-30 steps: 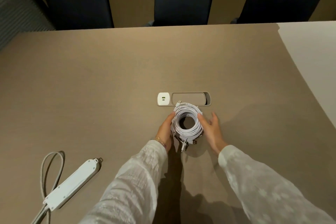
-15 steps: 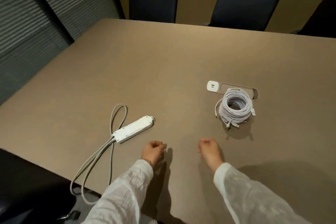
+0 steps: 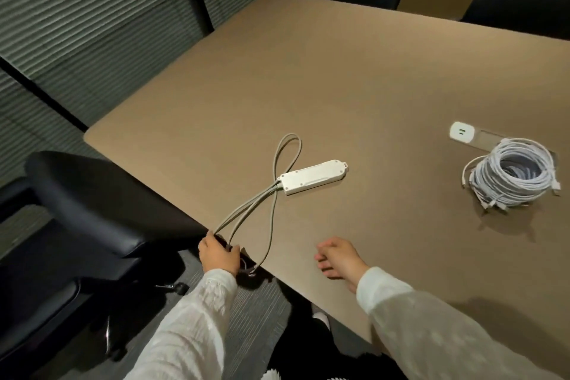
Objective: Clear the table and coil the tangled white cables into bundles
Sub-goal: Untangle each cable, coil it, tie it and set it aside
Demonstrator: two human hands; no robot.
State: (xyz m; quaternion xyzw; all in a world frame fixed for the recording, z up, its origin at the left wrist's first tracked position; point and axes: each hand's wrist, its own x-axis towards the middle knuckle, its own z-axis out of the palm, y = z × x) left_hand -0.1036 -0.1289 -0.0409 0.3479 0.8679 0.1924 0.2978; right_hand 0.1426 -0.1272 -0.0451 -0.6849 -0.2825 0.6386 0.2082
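Our left hand (image 3: 219,256) grips the grey cord (image 3: 246,210) of the white plastic power strip (image 3: 313,176) at the brown table's (image 3: 339,86) near edge. Our right hand (image 3: 339,257) hovers nearby, fingers loosely curled, holding nothing. The coiled white cable bundle (image 3: 513,176) lies far right, beside the white table socket (image 3: 461,132).

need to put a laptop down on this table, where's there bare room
Bare: the wide stretch of table beyond the power strip, toward the far chairs; also the near patch between the strip and the cable bundle. Crowded: the near left edge, where the left hand grips the strip's cord.
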